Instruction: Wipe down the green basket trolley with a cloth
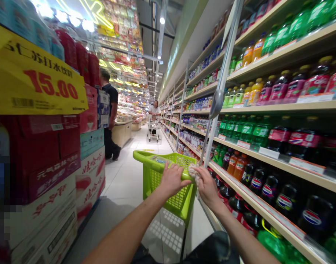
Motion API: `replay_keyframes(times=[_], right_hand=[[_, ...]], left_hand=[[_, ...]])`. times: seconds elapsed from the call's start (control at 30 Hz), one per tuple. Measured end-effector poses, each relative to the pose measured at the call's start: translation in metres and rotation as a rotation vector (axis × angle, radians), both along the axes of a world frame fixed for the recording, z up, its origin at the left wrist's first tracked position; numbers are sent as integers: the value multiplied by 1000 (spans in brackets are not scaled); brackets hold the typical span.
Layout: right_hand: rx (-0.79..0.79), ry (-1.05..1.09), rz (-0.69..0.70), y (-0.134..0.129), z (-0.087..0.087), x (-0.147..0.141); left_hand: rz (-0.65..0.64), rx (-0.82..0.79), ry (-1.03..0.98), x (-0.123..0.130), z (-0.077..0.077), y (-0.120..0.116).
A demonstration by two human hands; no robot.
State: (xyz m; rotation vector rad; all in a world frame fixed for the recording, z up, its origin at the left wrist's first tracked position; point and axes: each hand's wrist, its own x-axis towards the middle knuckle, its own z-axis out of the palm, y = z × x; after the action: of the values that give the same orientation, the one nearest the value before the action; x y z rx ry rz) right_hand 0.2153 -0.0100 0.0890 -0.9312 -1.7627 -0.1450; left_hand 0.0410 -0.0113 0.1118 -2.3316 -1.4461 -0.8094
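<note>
In front of me stands a bright green plastic shopping basket (pixel 176 201) with slotted walls. My left hand (pixel 172 179) lies over its near rim, fingers curled across the edge and the thumb pointing right. Under those fingers, a small pale label or panel (pixel 158 159) shows on the basket. A crumpled whitish cloth (pixel 194 173) is pinched in my right hand (pixel 208 185), against the basket's right corner. Few contents of the basket can be made out.
Drink shelves (pixel 269 146) with several rows of bottles run along the right. Stacked cartons (pixel 47 172) under a yellow price sign (pixel 38 77) stand left. A person in dark clothes (pixel 110 110) is beyond them; another person (pixel 154 109) pushes a cart (pixel 153 128) up the aisle.
</note>
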Motion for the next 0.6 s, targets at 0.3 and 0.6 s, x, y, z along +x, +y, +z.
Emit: replay_keyframes(times=[0.3,0.6], right_hand=[[53,-115,-51,2,5,-19],[64,-185,-187,16,3,-2]], left_hand=[[85,12,-110,-34,-5,8],[-19,21,-102,-28,-8,-3]])
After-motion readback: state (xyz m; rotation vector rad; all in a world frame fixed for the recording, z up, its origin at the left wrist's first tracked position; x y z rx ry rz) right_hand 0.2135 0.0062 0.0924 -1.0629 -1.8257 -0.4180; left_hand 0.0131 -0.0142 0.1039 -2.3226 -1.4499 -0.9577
